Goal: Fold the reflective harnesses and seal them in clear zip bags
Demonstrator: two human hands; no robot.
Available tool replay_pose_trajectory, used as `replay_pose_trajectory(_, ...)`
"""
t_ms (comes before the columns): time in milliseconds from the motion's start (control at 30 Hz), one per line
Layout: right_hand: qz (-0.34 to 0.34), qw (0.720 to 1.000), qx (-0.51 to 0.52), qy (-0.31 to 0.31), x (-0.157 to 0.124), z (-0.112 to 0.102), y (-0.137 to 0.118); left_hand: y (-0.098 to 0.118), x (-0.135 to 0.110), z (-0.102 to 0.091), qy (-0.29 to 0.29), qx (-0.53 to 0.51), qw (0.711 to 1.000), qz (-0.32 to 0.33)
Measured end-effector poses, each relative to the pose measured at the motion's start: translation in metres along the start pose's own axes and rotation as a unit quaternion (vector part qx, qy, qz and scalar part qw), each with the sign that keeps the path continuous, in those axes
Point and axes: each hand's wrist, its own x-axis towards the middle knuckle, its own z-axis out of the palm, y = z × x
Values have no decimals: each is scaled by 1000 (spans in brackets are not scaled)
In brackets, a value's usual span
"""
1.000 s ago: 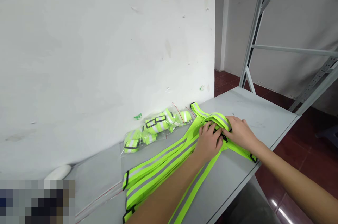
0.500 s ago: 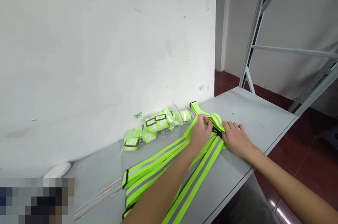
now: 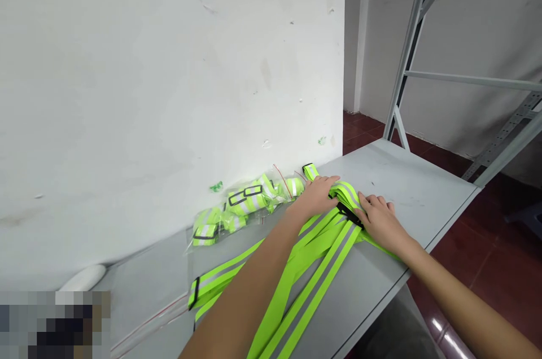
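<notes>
A neon-green reflective strap vest (image 3: 313,268) with grey stripes and black trim lies stretched along a grey metal table (image 3: 406,178). My left hand (image 3: 317,196) lies on its far folded end, fingers curled over the top of the straps. My right hand (image 3: 379,218) presses flat beside it, thumb at a black buckle (image 3: 349,214) on the strap.
Several clear bags of folded green reflective bands (image 3: 241,206) lie against the white wall (image 3: 169,93). A grey metal shelf frame (image 3: 409,60) stands at the table's far right corner. Dark red floor (image 3: 503,252) lies past the table's right edge. A white object (image 3: 82,279) sits at left.
My left hand slid from the middle of the straps up to their far end. My right hand shifted slightly left and flattened by the buckle. The straps now lie straighter.
</notes>
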Motion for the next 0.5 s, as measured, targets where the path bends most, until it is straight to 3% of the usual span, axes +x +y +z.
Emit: replay_pose_trajectory(500, 14, 996, 78, 32, 10, 6, 8, 16, -3, 13, 50, -25, 998, -40)
